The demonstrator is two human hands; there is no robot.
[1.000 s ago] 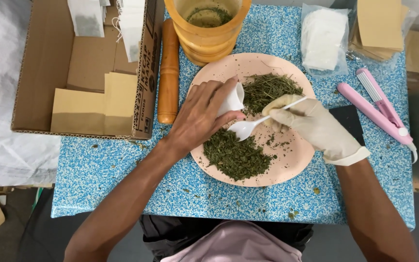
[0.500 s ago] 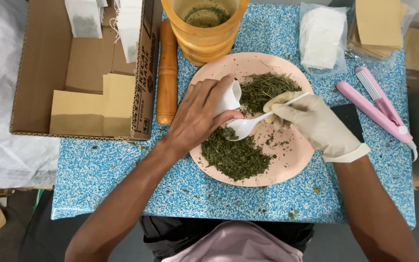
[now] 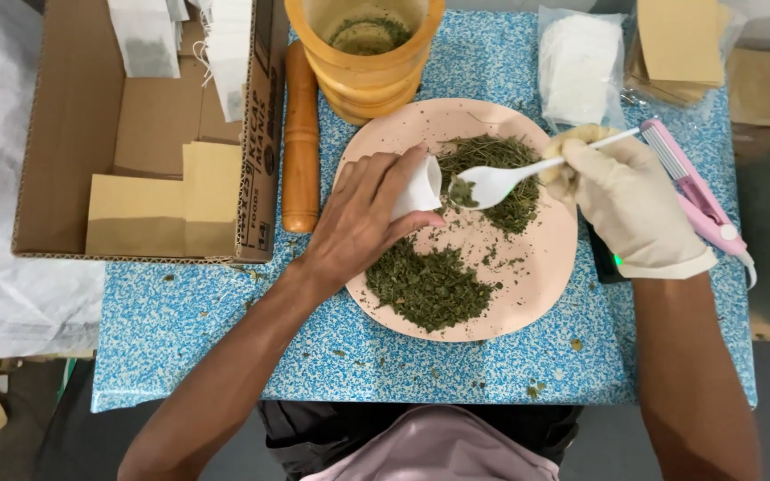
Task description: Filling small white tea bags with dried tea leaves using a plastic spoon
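Observation:
My bare left hand holds a small white paper bag open over the left side of a pink plate. My right hand, in a cream glove, grips a white plastic spoon carrying a little green dried herb, its bowl just right of the bag's mouth. On the plate lie two heaps: crumbled dark green herb at the front and stringier dried herb at the back.
A wooden mortar with herb inside and a wooden pestle stand behind the plate. A cardboard box holds brown envelopes at left. A pink sealing tool, a bag of white sachets and brown envelopes lie at right.
My right hand lifted the spoon out of the front heap and swung it up and right; it now carries herb beside the bag's mouth. My left hand stayed put.

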